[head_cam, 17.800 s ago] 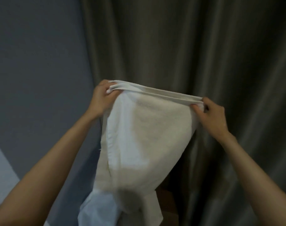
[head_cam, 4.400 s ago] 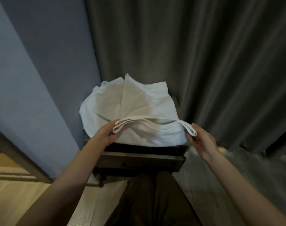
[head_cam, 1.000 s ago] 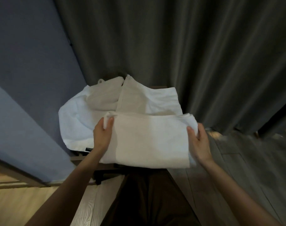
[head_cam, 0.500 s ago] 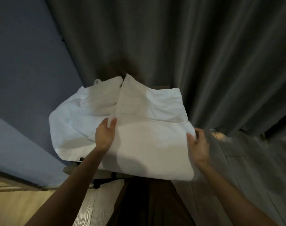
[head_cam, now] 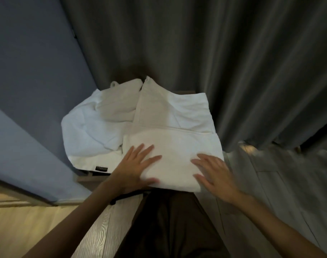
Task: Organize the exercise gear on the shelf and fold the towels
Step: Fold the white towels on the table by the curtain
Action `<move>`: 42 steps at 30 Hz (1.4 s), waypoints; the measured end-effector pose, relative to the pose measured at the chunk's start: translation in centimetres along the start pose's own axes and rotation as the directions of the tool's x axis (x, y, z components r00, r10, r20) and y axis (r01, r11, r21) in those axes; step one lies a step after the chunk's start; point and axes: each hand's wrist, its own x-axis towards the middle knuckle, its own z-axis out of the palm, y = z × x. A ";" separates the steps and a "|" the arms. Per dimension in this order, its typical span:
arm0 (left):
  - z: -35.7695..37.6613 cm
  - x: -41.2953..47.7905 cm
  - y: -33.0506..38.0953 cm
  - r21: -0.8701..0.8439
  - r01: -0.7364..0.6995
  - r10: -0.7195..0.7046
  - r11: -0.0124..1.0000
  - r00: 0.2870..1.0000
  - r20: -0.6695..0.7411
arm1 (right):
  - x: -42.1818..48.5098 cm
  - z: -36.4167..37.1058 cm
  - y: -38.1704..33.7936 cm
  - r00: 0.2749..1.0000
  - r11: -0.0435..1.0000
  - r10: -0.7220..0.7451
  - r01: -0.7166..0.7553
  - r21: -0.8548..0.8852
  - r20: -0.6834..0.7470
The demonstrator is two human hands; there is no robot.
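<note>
A folded white towel (head_cam: pixel 174 148) lies flat on top of the pile, at the front of a dark wooden shelf (head_cam: pixel 93 177). My left hand (head_cam: pixel 135 168) rests flat on its left part with fingers spread. My right hand (head_cam: pixel 214 171) lies flat on its right part, fingers straight. Behind it sits another white towel (head_cam: pixel 174 110), roughly folded. A crumpled white towel (head_cam: pixel 90 133) with a small black label spreads to the left. No exercise gear is visible.
A dark grey curtain (head_cam: pixel 215 53) hangs right behind the shelf. A blue-grey wall (head_cam: pixel 28 71) stands on the left. Light wooden floor (head_cam: pixel 19 229) is at lower left, grey floor planks (head_cam: pixel 280 183) at right. My dark trousers (head_cam: pixel 168 226) are below the shelf.
The towel I held at its side edges now lies flat on the pile. Both hands have let go and moved onto its top, palms down.
</note>
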 end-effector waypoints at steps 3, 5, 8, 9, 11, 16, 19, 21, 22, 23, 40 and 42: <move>1.4 -2.1 -1.1 0.157 0.003 -0.014 0.988 0.998 0.068 | -2.8 0.8 1.5 0.970 0.997 0.005 0.013 -0.072 0.244; 1.6 -2.3 -1.4 0.193 0.041 -0.053 0.980 0.997 0.058 | -3.6 1.0 2.1 0.959 0.989 0.049 -0.008 -0.147 0.279; 1.6 -2.0 -0.7 0.137 0.091 -0.094 0.986 0.995 0.018 | -3.5 0.8 1.5 0.966 0.978 0.110 -0.062 -0.201 0.234; 1.5 -2.0 -0.6 0.119 0.092 -0.095 0.989 0.995 0.022 | -3.4 0.8 1.2 0.966 0.977 0.115 -0.068 -0.201 0.230; 1.0 -2.2 -0.6 0.101 0.095 -0.099 0.990 0.994 0.036 | -3.4 0.8 0.7 0.965 0.981 0.122 -0.081 -0.179 0.232; -0.9 -3.1 -0.5 0.100 0.166 -0.172 0.981 0.984 0.052 | -3.2 -1.6 0.2 0.981 0.991 0.113 -0.099 -0.093 0.160; -2.0 -3.2 -0.7 -0.073 0.259 -0.263 0.963 0.963 -0.057 | -2.9 -3.6 -0.1 0.994 0.993 0.104 -0.105 0.048 0.024; -3.3 -3.0 -1.0 -0.226 0.298 -0.333 0.927 0.933 -0.136 | -2.6 -4.9 -0.3 0.984 0.975 0.155 -0.138 0.174 -0.086; -4.2 -2.8 -1.3 -0.308 0.305 -0.369 0.901 0.913 -0.175 | -2.4 -5.5 -0.4 0.968 0.951 0.207 -0.165 0.263 -0.140; -5.1 -2.6 -1.5 -0.397 0.307 -0.412 0.865 0.886 -0.213 | -2.2 -6.0 -0.6 0.945 0.914 0.268 -0.188 0.360 -0.187; -11.9 13.9 -4.4 -0.847 0.279 -0.753 0.452 0.628 -0.195 | 11.1 -8.2 3.8 0.566 0.454 0.781 -0.223 0.863 -0.264; -11.6 17.1 -5.3 -0.861 0.251 -0.747 0.443 0.635 -0.199 | 13.2 -7.8 5.2 0.517 0.424 0.818 -0.242 0.873 -0.254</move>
